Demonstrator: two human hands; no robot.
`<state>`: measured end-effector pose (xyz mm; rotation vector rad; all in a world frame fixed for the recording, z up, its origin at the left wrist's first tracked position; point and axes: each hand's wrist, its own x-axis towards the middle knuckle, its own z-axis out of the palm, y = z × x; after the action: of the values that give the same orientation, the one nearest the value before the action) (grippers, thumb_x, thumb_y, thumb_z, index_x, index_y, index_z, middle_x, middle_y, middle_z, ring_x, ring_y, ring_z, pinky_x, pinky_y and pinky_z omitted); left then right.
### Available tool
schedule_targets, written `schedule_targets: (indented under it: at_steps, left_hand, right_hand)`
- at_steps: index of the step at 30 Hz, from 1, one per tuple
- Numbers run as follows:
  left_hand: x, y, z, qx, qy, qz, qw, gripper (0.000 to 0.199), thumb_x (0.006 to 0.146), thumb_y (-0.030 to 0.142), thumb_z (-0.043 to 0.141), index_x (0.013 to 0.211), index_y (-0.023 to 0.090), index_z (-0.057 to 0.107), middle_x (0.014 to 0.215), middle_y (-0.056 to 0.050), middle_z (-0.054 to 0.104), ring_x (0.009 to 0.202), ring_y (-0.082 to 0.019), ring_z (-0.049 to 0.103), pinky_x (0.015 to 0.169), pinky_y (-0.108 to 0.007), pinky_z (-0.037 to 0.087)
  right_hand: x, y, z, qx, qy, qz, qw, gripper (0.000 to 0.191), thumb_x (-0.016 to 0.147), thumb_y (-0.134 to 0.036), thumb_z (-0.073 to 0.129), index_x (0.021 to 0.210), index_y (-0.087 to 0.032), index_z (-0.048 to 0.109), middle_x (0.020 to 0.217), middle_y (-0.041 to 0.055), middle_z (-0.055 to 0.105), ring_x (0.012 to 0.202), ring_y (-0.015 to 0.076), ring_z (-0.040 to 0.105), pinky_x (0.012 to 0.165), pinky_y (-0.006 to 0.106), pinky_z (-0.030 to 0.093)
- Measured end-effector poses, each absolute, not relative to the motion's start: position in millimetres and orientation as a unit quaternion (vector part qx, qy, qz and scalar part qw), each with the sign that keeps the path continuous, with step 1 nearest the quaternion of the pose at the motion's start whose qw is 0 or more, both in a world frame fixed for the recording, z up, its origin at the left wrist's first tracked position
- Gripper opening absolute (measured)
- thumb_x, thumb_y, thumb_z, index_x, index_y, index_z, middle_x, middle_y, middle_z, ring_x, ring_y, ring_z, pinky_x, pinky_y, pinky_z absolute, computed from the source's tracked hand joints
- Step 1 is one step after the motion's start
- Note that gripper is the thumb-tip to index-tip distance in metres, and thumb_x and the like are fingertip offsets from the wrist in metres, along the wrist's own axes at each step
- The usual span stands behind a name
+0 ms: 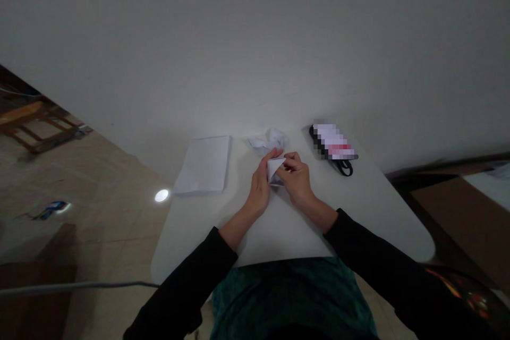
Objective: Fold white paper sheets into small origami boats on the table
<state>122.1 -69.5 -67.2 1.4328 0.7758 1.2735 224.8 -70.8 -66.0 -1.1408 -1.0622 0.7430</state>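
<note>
A small folded piece of white paper (274,170) is held between my two hands above the middle of the white table. My left hand (261,183) is closed round its left side. On the right side, the bent fingers of my right hand (295,176) pinch the paper. Just beyond my hands lies a piece of folded or crumpled white paper (270,140). To the left a stack of white sheets (204,164) rests flat on the table.
The white table (279,239) stands against a grey wall. At its back right lies a black-edged item with a strap (333,142), partly pixelated. A wooden stool (34,122) is far left, a cardboard box (458,212) at right, a grey cable (79,288) at lower left.
</note>
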Motion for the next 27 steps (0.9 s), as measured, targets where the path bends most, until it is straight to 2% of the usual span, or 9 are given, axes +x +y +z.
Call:
schedule_targets:
  at_steps: [4,8,12,14,19,24,27]
  left_hand:
    - [123.6,-60.6,-73.8,0.479,0.322,0.538,0.614,0.056,0.096,0.057,0.034,0.122,0.017,0.063,0.124,-0.013,0.066,0.114,-0.027,0.063,0.096,-0.043,0.049]
    - [122.4,-61.1,-73.3,0.485,0.334,0.527,0.613,0.055,0.095,0.057,0.036,0.116,0.016,0.067,0.118,-0.012,0.069,0.098,-0.024,0.068,0.089,-0.039,0.053]
    - [121.0,-69.4,-65.0,0.555,0.365,0.513,0.543,0.058,0.097,0.057,0.03,0.126,0.017,0.062,0.117,-0.01,0.069,0.1,-0.023,0.068,0.092,-0.039,0.051]
    - [121.5,-73.2,-61.8,0.571,0.369,0.511,0.525,0.06,0.098,0.057,0.027,0.131,0.017,0.057,0.118,-0.011,0.068,0.104,-0.023,0.067,0.097,-0.041,0.049]
    - [126.2,-76.5,-62.9,0.552,0.329,0.554,0.53,0.058,0.098,0.057,0.027,0.141,0.022,0.042,0.126,-0.012,0.063,0.111,-0.023,0.065,0.104,-0.044,0.045]
    - [126.1,-71.4,-69.6,0.545,0.32,0.554,0.542,0.059,0.098,0.058,0.026,0.143,0.023,0.039,0.128,-0.012,0.062,0.116,-0.022,0.061,0.106,-0.045,0.042]
    - [122.2,-68.2,-68.9,0.566,0.327,0.538,0.532,0.058,0.098,0.058,0.026,0.143,0.025,0.041,0.127,-0.01,0.063,0.116,-0.022,0.061,0.106,-0.044,0.042]
  right_hand:
    - [223.7,-75.2,-60.6,-0.493,-0.568,0.243,0.612,0.009,0.066,-0.015,0.063,0.065,-0.022,0.069,0.088,0.0021,0.042,0.088,0.0192,0.047,0.08,0.034,0.045]
    - [221.6,-79.8,-57.6,-0.482,-0.601,0.218,0.599,0.013,0.067,-0.012,0.064,0.071,-0.023,0.069,0.09,0.0026,0.042,0.09,0.02,0.047,0.081,0.035,0.047]
    - [219.8,-81.2,-59.9,-0.485,-0.584,0.216,0.614,0.01,0.068,-0.013,0.065,0.064,-0.022,0.066,0.089,0.0028,0.041,0.09,0.0202,0.047,0.073,0.033,0.048]
    - [218.3,-82.9,-60.5,-0.487,-0.571,0.215,0.624,0.011,0.068,-0.012,0.065,0.062,-0.022,0.066,0.091,0.0036,0.043,0.089,0.02,0.048,0.075,0.034,0.048]
    - [215.0,-84.6,-63.0,-0.481,-0.555,0.241,0.635,0.01,0.074,-0.018,0.065,0.072,-0.024,0.073,0.107,0.006,0.052,0.091,0.02,0.05,0.08,0.037,0.048]
    - [218.4,-76.1,-69.4,-0.477,-0.563,0.267,0.62,0.011,0.075,-0.02,0.064,0.071,-0.025,0.073,0.1,0.0055,0.053,0.091,0.0207,0.051,0.077,0.036,0.047]
    - [221.3,-72.3,-70.4,-0.481,-0.572,0.267,0.608,0.01,0.072,-0.018,0.062,0.065,-0.023,0.068,0.096,0.005,0.05,0.088,0.0204,0.05,0.077,0.036,0.047]
